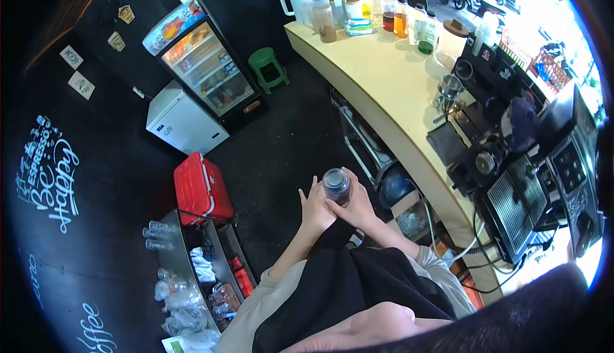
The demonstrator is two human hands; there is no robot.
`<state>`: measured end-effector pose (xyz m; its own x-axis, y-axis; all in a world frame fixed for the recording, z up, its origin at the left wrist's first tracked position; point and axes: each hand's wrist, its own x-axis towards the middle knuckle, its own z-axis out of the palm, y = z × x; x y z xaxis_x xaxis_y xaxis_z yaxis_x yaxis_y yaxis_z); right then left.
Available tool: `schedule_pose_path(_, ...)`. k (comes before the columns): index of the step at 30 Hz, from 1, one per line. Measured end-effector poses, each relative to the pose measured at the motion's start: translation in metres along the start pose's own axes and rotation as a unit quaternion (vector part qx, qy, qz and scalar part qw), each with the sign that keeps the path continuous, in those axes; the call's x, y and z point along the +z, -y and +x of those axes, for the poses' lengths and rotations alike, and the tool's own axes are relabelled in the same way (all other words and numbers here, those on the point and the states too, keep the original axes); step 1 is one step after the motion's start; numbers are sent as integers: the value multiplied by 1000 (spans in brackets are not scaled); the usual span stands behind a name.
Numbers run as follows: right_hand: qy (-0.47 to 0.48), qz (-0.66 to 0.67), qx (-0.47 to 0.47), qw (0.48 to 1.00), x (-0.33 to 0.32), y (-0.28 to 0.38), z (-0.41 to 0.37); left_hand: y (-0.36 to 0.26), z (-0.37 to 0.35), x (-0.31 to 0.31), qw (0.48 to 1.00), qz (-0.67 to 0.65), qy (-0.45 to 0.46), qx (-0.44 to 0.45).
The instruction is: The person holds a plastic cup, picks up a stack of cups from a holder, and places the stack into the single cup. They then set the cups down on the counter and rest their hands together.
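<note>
A clear drinking glass [337, 185] is held between both hands in front of my black apron, its round end facing up. My left hand [315, 208] presses against the glass from the left, with some fingers spread outward. On the other side my right hand [358, 204] wraps round the glass, its thumb lying across the near face. Dark floor shows beyond the hands.
To the right curves a pale counter [358, 65] with bottles, a white pitcher [296, 4] and an espresso machine [543, 187]. A red cooler box [203, 188] and a shelf [181, 241] of glassware stand left. Further off are a chest freezer [182, 123], drinks fridge [204, 65] and green stool [268, 68].
</note>
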<state>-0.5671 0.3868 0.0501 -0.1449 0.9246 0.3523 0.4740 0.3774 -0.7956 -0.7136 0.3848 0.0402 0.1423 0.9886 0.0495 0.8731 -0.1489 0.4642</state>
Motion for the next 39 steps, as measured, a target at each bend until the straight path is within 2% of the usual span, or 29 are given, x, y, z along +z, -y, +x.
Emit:
schedule_pose_path(6, -14, -1, -5, 1000, -8, -33, 80, 2, 86, -2, 1000, -4, -7, 22)
schedule_pose_path(9, -24, 9, 26, 999, -6, -44, 99, 8, 111, 5, 1000, -8, 6, 23)
schedule_pose_path(11, -40, -16, 5, 999, -3, -59, 107, 8, 127, 9, 999, -22, 10, 33)
schedule_pose_path(13, -33, 18, 45, 998, 1, -76, 114, 10, 143, 15, 999, -23, 18, 41)
schedule_pose_path(17, -59, -13, 57, 997, -8, -91, 142, 6, 187, 21, 996, -32, 42, 68)
schedule_pose_path(21, -106, -31, 108, 988, -19, -111, 177, -5, 243, 28, 990, -32, 53, 126)
schedule_pose_path(23, -149, -40, 99, 983, -27, -124, 194, -8, 279, 36, 984, -12, 59, 169)
schedule_pose_path(30, -253, -19, 160, 954, -52, -138, 260, -33, 384, 34, 951, -40, 98, 289)
schedule_pose_path(32, -286, -131, 129, 941, -50, -151, 273, -37, 406, 34, 947, -24, 107, 301)
schedule_pose_path(35, -317, -176, 132, 922, -49, -159, 286, -44, 431, 33, 936, -31, 125, 328)
schedule_pose_path(39, -353, -147, 217, 898, -50, -165, 294, -57, 457, 41, 911, -24, 162, 379)
